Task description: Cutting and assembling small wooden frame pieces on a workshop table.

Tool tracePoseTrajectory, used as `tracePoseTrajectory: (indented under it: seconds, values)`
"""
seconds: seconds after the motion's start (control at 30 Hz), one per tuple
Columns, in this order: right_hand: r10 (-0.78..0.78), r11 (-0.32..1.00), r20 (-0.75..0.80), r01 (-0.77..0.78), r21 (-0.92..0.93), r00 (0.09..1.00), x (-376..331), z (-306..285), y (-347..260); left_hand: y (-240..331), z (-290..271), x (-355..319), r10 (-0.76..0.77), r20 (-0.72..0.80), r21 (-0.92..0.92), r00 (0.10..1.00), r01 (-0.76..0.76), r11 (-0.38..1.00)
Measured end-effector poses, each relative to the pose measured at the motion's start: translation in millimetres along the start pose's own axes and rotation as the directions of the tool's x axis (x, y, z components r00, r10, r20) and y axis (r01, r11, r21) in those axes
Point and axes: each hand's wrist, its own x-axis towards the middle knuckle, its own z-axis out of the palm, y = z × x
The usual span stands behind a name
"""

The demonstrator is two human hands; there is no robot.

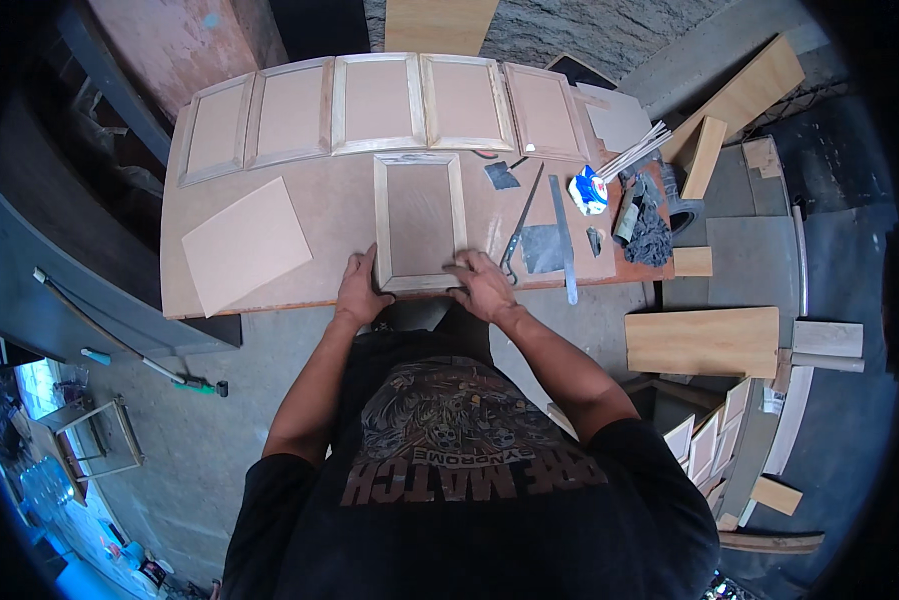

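Observation:
A small rectangular wooden frame [419, 282] lies flat at the near edge of the workbench [339, 215]. My left hand [359, 287] grips its near left corner, fingers along the side and thumb at the front edge. At the near right corner my right hand [483, 285] holds the frame, with fingertips over its top face. I cannot tell whether the brown surface inside the frame is a panel or the bench. Beside it, to the left, rests a loose thin tan board [246, 245]. Several similar framed panels [377, 103] stand in a row along the far edge.
Right of the frame lie a dark slender tool [524, 225], a long metal strip [563, 240] and grey sandpaper [542, 249]. Further right are a blue-white packet [588, 191], thin sticks [636, 150] and a dark rag [648, 228]. Wooden boards [702, 340] occupy the right side.

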Motion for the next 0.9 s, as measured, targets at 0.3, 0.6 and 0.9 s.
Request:
tracePoseTrajectory:
  seconds: [0.3,0.6,0.9]
  values:
    - [-0.027,0.999,-0.008,0.027,0.032,1.0,4,36,-2,-15,6,4,0.112,0.06,-0.022,0.992,-0.111,0.994]
    - [-0.019,1.0,-0.054,0.019,-0.008,0.998,5,43,4,-24,8,6,0.165,0.081,0.053,0.983,-0.17,0.984]
    - [-0.013,1.0,-0.032,0.014,0.022,0.999,9,45,7,-12,2,8,0.068,0.17,0.043,0.983,-0.076,0.996]
